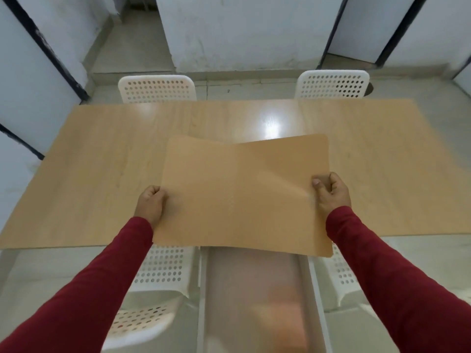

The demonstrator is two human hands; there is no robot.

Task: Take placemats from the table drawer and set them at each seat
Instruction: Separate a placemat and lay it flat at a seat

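Note:
I hold tan placemats [242, 194] above the near edge of the light wooden table [102, 161]. They look like two overlapping mats, one offset behind the other. My left hand [151, 203] grips the left edge and my right hand [330, 192] grips the right edge, thumb on top. Below the mats the table drawer [254, 296] stands pulled out toward me; its inside is blurred, with something orange-brown in it.
Two white perforated chairs stand at the far side, one on the left [156, 89] and one on the right [332, 84]. Two more white chairs flank the drawer on my side, left [153, 289] and right [341, 276]. White walls and dark frames stand beyond.

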